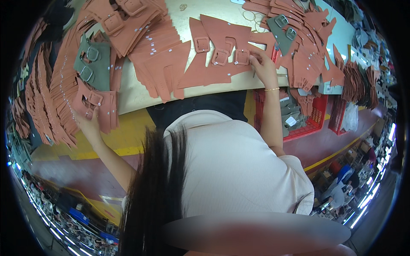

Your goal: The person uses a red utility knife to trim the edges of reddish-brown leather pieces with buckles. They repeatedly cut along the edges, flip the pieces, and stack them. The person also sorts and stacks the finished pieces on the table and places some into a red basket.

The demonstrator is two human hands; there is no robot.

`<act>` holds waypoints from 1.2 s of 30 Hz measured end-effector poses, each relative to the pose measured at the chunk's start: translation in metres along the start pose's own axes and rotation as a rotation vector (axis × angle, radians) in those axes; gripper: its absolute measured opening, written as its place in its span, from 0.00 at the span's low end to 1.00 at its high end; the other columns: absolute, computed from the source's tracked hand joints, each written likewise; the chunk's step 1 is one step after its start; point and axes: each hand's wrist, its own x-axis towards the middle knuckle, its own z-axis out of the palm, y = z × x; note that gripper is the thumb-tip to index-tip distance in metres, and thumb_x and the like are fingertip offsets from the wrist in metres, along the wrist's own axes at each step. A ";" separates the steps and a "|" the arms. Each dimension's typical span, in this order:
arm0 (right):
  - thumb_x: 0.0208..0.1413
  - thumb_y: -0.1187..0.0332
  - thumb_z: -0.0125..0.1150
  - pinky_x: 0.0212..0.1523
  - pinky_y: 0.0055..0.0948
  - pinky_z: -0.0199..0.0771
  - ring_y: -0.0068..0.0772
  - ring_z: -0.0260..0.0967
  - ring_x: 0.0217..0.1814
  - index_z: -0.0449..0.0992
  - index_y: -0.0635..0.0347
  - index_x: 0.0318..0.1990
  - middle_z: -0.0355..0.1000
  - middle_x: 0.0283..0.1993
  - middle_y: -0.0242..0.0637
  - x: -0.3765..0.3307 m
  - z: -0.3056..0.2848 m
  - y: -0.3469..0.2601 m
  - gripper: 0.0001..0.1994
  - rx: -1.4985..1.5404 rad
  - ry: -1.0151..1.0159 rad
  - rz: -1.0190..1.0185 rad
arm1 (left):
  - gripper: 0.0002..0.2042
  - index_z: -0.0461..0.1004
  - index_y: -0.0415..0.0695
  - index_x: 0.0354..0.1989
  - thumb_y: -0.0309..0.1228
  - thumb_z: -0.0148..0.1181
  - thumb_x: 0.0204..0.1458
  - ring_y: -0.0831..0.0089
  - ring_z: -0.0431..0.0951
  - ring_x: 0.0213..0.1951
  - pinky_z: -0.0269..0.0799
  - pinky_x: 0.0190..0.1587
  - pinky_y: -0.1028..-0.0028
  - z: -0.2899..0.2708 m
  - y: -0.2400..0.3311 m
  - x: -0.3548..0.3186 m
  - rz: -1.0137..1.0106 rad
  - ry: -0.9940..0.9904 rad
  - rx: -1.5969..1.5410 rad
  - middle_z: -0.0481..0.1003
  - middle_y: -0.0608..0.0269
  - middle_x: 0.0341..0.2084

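My right hand pinches the right edge of a terracotta sandal upper with covered buckles, which lies on the table in front of me. Beside that buckle, more buckled straps of the same colour lie partly overlapping. Far to the left, my left hand has its thumb and fingers closed on the lower edge of a terracotta buckled upper on top of a stack. Just above this stack rests a grey-green upper with two metal buckles.
Fanned terracotta pieces cover the middle left of the pale table. Another heap with a grey-green buckled piece lies at the right. A red plastic crate holding grey-green pieces stands below the table edge.
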 end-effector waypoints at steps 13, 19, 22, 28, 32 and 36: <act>0.51 0.56 0.65 0.33 0.27 0.70 0.26 0.71 0.30 0.77 0.67 0.47 0.75 0.28 0.37 0.001 0.010 -0.014 0.22 0.085 -0.025 0.100 | 0.23 0.62 0.39 0.61 0.35 0.55 0.59 0.69 0.75 0.47 0.69 0.51 0.72 0.015 0.193 -0.015 -0.036 -0.850 -0.955 0.71 0.52 0.49; 0.47 0.59 0.69 0.26 0.22 0.64 0.18 0.63 0.25 0.76 0.71 0.43 0.69 0.23 0.29 -0.006 -0.037 -0.034 0.23 0.183 -0.002 -0.002 | 0.25 0.62 0.38 0.60 0.41 0.52 0.60 0.73 0.71 0.46 0.68 0.49 0.73 0.102 0.264 -0.054 -0.118 -1.114 -1.016 0.70 0.55 0.47; 0.47 0.60 0.68 0.25 0.19 0.60 0.14 0.60 0.25 0.77 0.70 0.42 0.66 0.22 0.25 -0.027 -0.085 -0.053 0.21 0.218 0.060 0.054 | 0.25 0.62 0.38 0.60 0.42 0.50 0.61 0.76 0.70 0.41 0.68 0.44 0.75 0.111 0.276 -0.045 -0.238 -1.130 -1.040 0.71 0.58 0.43; 0.50 0.62 0.67 0.27 0.16 0.59 0.12 0.59 0.27 0.76 0.70 0.44 0.66 0.25 0.23 -0.051 -0.100 -0.103 0.20 0.194 0.067 0.042 | 0.26 0.62 0.40 0.61 0.46 0.47 0.62 0.77 0.69 0.35 0.69 0.37 0.75 0.108 0.283 -0.035 -0.194 -1.227 -0.992 0.71 0.60 0.41; 0.52 0.63 0.66 0.33 0.16 0.66 0.14 0.64 0.31 0.75 0.68 0.49 0.69 0.29 0.25 -0.057 -0.069 -0.104 0.20 0.629 0.004 -0.058 | 0.26 0.64 0.42 0.59 0.49 0.45 0.62 0.77 0.69 0.34 0.68 0.36 0.75 0.120 0.284 -0.035 -0.202 -1.290 -1.030 0.72 0.60 0.39; 0.53 0.65 0.66 0.35 0.18 0.73 0.17 0.69 0.32 0.73 0.63 0.52 0.69 0.29 0.27 -0.032 -0.012 -0.069 0.20 0.478 -0.080 0.021 | 0.28 0.65 0.39 0.57 0.53 0.45 0.61 0.76 0.70 0.34 0.68 0.36 0.76 0.131 0.290 -0.034 -0.233 -1.276 -1.095 0.73 0.60 0.36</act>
